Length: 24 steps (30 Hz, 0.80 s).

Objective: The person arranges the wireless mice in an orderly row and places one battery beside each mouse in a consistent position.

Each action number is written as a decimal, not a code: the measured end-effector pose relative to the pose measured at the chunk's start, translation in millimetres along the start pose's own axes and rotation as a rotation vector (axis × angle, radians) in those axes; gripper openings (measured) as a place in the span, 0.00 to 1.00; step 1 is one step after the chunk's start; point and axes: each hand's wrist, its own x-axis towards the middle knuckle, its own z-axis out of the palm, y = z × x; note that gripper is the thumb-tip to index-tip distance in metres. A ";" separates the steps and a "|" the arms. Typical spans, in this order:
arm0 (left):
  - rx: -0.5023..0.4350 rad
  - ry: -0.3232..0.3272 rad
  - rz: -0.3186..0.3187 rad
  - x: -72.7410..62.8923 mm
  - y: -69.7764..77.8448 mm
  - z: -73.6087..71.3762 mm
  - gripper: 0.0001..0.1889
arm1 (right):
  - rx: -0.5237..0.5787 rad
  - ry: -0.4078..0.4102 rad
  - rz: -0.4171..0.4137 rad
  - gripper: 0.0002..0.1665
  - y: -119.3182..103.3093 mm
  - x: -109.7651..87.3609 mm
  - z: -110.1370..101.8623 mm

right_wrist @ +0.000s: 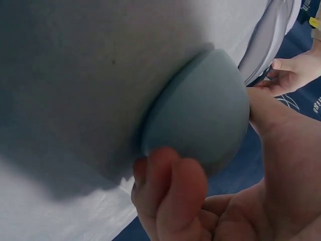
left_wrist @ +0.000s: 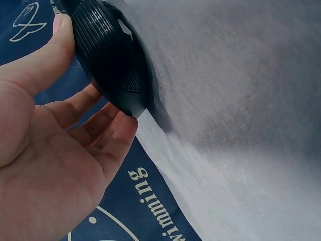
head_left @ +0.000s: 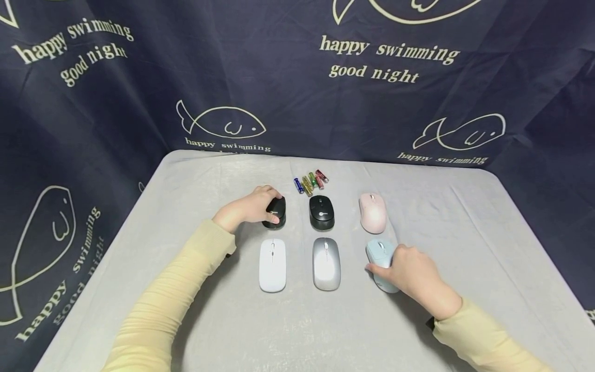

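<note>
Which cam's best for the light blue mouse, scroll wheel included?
Head: it shows the light blue mouse from above, scroll wheel visible, though the right hand covers part. Right wrist shows it close up, no wheel visible; left wrist shows none of it.

Left sleeve (head_left: pixel 158 294): long, pale yellow, thin-looking cloth, with fine crosswise wrinkles along the forearm
Left cuff (head_left: pixel 215 241): same pale yellow, smoother and looser than the cloth behind it
Left wrist piece (head_left: pixel 230 253): small and black, peeping out by the cuff, mostly hidden
Yellow patch (right_wrist: pixel 314 22): small, bright, at the left wrist, too small to make out
Right sleeve (head_left: pixel 495 343): matching pale yellow, softly creased
Right wrist piece (head_left: pixel 431 324): black, edge only showing
Left hand (head_left: pixel 254 205): bare
Right hand (head_left: pixel 412 269): bare, rounded fingertips (right_wrist: pixel 188 173)
</note>
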 end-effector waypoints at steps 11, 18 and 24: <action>-0.002 0.006 -0.002 -1.1 -0.7 -1.0 0.36 | 0.009 -0.023 -0.064 0.38 0.2 -0.4 -5.0; 0.004 0.003 0.003 -1.7 0.0 -0.9 0.36 | 0.047 -0.077 -0.105 0.37 3.8 0.0 -17.5; 0.002 0.001 -0.001 -2.0 1.4 -1.0 0.36 | 0.050 -0.098 -0.176 0.38 9.6 6.0 -31.0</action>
